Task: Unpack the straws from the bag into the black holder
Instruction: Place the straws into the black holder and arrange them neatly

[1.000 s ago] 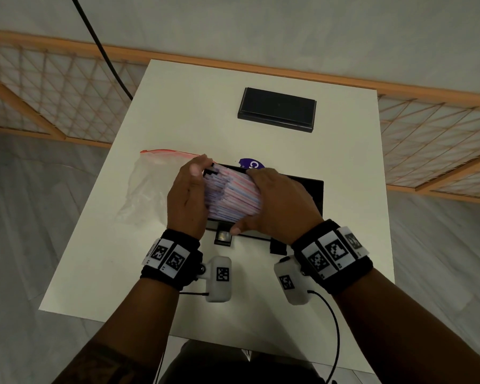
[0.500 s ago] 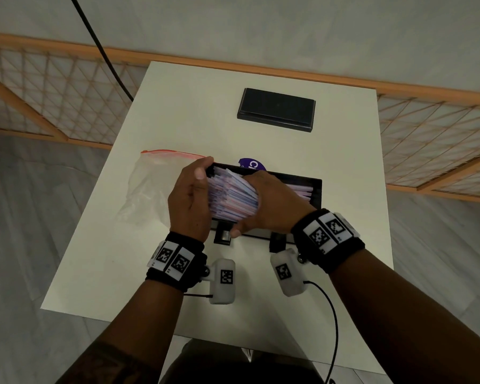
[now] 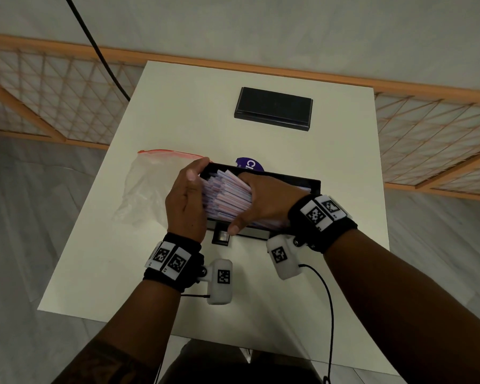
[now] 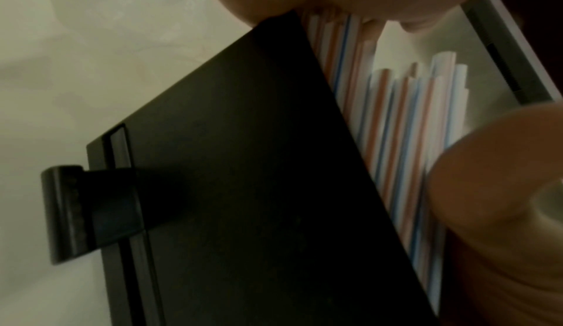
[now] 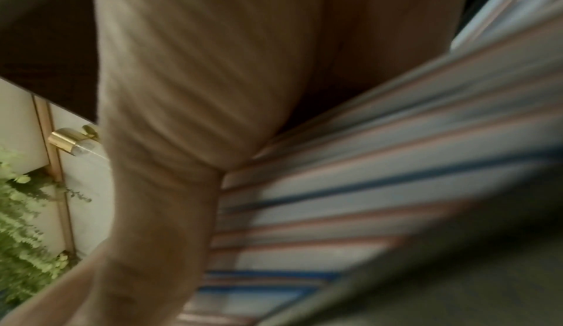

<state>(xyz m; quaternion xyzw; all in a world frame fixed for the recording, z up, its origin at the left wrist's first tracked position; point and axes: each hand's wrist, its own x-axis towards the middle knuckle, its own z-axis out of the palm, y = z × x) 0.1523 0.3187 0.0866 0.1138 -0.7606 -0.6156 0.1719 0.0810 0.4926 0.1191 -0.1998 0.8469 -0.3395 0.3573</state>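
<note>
A thick bundle of red- and blue-striped straws (image 3: 227,196) lies slanted in the open black holder (image 3: 312,184) at the table's middle. My right hand (image 3: 244,203) grips the bundle from above, thumb down at the holder's front wall. My left hand (image 3: 197,170) clasps the holder's left end, fingers curled round its far corner. In the left wrist view the holder's dark wall (image 4: 228,162) stands between my palm and the straws (image 4: 396,126). The right wrist view is filled by blurred straws (image 5: 365,186) under my fingers (image 5: 198,90). The clear bag (image 3: 147,187) with a red zip lies crumpled to the left.
A flat black lid (image 3: 273,108) lies at the back of the white table (image 3: 178,120). A purple sticker (image 3: 250,164) peeks out behind the holder. A wooden lattice rail (image 3: 39,87) runs behind the table. Cables hang from my wrist cameras.
Both hands have brought the straw bundle down and to the right into the holder. My left hand has slid from the bundle's end onto the holder's left end.
</note>
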